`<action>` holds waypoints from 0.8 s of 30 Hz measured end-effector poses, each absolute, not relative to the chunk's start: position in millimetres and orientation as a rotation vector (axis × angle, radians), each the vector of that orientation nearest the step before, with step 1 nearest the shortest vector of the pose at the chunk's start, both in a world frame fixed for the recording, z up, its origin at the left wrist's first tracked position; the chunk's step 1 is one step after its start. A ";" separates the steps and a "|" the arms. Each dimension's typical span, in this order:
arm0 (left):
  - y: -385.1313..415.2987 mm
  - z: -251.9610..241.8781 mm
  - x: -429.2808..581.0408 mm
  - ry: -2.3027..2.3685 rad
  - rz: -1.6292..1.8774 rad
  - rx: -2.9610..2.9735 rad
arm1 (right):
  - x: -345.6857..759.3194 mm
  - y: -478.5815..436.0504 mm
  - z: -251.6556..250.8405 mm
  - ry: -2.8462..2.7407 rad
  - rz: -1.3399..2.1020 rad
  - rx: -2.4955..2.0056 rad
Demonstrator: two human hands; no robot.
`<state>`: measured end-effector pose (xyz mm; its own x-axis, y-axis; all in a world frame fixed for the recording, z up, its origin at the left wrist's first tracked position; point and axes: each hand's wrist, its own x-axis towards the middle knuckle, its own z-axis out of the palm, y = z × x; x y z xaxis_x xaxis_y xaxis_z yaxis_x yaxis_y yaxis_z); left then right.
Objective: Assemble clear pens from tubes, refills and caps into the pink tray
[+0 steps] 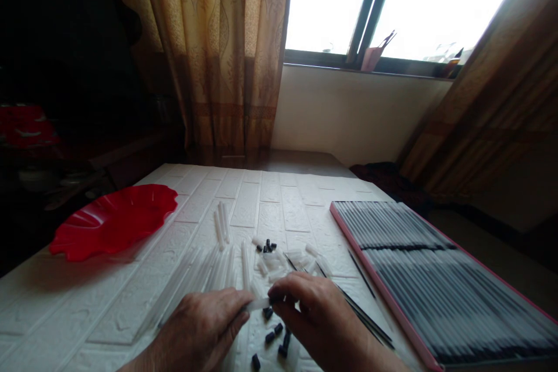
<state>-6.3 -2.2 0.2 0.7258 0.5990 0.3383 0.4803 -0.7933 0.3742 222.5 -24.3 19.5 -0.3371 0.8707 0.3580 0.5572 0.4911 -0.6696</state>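
A short stretch of translucent plastic tube [258, 304] shows between my two hands. My left hand [204, 322] is closed, thumb and fingers pinching the tube's left end. At the other end, my right hand [311, 308] pinches something small and dark, which looks like a black plug; the fingers mostly hide it. Several black plugs [270, 337] lie on the table just below, with more black plugs [267, 246] farther up. Long clear tubes [209, 267] are spread beside my left hand. Short clear caps [279, 261] and thin dark rods [364, 319] lie near my right hand.
On the right, a pink-edged box [383, 296] holds many tubes with dark ends in two rows. A red wavy-rimmed bowl [117, 221] stands at the left on the white brick-patterned table [288, 192]. Behind are curtains [218, 40] and a window [326, 6].
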 end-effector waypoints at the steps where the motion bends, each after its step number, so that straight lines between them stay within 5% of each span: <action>1: -2.1 -0.4 -6.4 0.850 0.659 2.671 | 222.6 -23.6 18.8 -2.035 0.571 -1.170; 24: -2.1 2.1 -4.8 0.826 0.783 2.706 | 217.5 -25.0 22.9 -2.233 0.340 -1.479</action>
